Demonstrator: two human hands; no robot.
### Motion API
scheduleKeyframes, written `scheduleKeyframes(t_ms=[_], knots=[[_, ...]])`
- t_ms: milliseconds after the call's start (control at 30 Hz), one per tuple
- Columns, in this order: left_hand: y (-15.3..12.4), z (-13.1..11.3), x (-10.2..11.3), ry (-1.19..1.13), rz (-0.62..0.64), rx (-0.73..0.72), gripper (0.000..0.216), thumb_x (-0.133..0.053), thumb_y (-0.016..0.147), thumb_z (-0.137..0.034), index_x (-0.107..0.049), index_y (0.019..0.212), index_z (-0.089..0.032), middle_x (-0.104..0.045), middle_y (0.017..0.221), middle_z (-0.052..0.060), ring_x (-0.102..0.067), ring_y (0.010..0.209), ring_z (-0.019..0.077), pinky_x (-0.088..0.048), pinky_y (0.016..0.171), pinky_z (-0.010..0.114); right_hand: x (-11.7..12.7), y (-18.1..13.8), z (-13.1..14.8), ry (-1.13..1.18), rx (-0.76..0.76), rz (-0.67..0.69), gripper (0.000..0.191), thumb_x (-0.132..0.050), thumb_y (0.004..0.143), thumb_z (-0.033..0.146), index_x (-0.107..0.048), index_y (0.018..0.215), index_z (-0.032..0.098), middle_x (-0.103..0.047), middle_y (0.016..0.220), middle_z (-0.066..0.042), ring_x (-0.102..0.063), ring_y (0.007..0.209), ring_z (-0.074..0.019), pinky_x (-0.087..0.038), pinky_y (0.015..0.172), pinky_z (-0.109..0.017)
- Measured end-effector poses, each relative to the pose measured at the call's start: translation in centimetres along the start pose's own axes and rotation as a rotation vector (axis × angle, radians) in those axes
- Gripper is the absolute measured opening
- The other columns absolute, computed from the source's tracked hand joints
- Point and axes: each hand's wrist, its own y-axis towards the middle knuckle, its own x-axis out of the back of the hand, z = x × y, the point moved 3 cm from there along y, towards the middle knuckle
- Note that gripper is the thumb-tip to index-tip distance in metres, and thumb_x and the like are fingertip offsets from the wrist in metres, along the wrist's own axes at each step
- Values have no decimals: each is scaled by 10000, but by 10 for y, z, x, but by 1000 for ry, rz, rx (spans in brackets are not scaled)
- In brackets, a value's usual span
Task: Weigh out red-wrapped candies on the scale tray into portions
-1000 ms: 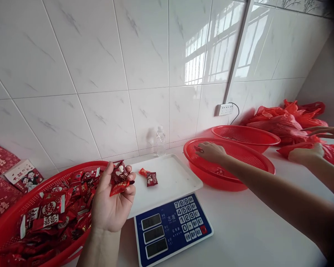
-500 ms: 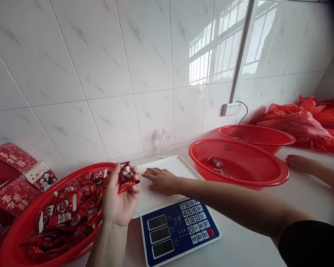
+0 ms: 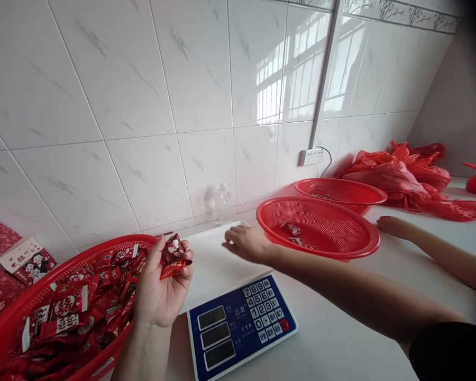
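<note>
Small red wrapped packets (image 3: pixel 173 254) rest in my left hand (image 3: pixel 158 293), palm up, the fingers and thumb curled around them. My right hand (image 3: pixel 248 244) hovers palm down over the right part of the white tray (image 3: pixel 210 259) of a weighing scale. Its fingers are bent, and whatever they hold, if anything, is hidden beneath them. In front of the tray is the scale's blue panel (image 3: pixel 241 325), with keys and three displays. Left of my left hand, a red basket (image 3: pixel 8 312) holds a heap of similar packets (image 3: pixel 73 312).
A red basket (image 3: pixel 360 233) with a few packets stands right of the scale, another (image 3: pixel 341 185) behind it. Red plastic bags (image 3: pixel 396 174) lie farther right. Another person's hand (image 3: pixel 391 225) rests nearby. A clear bottle (image 3: pixel 224 203) stands by the wall; printed red boxes (image 3: pixel 27 262) are left.
My right hand has lifted from the tray and moved right, away from my left hand. The red piece by its fingertips no longer shows on the tray. The view has turned right.
</note>
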Motion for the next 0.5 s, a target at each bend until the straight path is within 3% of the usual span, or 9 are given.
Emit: scheduleKeyframes(t_ms=[167,300,400,500], knots=[[9,11,3,-5,-20,86,285,-407,935,-273,-586,792,-104,-577,750,54,-560,583,112,-454,360,150,27,-24,-76,-71,-286,-85,357,-305,951,400,-584,996,180,-647,1019,-103,-608,859,-233,-374,519,-271],[18,21,9,-40,-84,169,255,-442,924,-287,-579,818,-101,-590,752,62,-579,590,125,-490,389,172,19,-46,-122,-152,-489,26,291,-391,912,341,-617,1002,183,-632,1105,-133,-632,881,-273,-463,586,-327],[24,27,15,-94,-158,241,230,-458,920,-278,-568,841,-91,-598,770,79,-594,610,130,-522,439,190,12,-53,-122,-176,-497,37,319,-482,870,307,-601,1128,161,-503,1320,-191,-550,1098,-369,-482,766,-477],[30,34,19,-139,-224,232,182,-483,909,-247,-555,835,-98,-601,764,79,-621,657,150,-555,505,231,14,-50,-87,-23,-347,-39,377,-457,898,352,-557,1226,194,-436,1400,-160,-496,1186,-349,-469,859,-514]])
